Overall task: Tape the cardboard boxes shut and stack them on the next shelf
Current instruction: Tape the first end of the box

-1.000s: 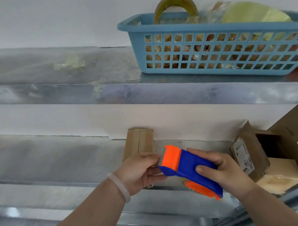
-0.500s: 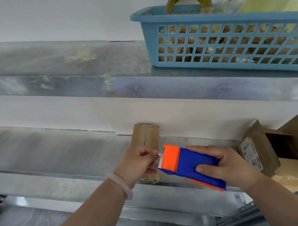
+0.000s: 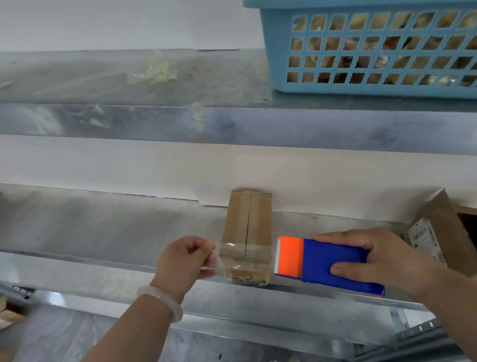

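A narrow cardboard box lies on the metal shelf, its top flaps closed with a seam down the middle. My left hand pinches the free end of a clear tape strip just left of the box. The strip stretches across the box's near end to a blue and orange tape dispenser. My right hand grips the dispenser just right of the box.
An open cardboard box with a label stands at the right on the same shelf. A blue plastic basket sits on the shelf above, at the right. More cardboard lies lower left.
My hands have pulled apart: the left drew the tape end to the left, the right moved the dispenser to the right. A tape strip now spans the box.
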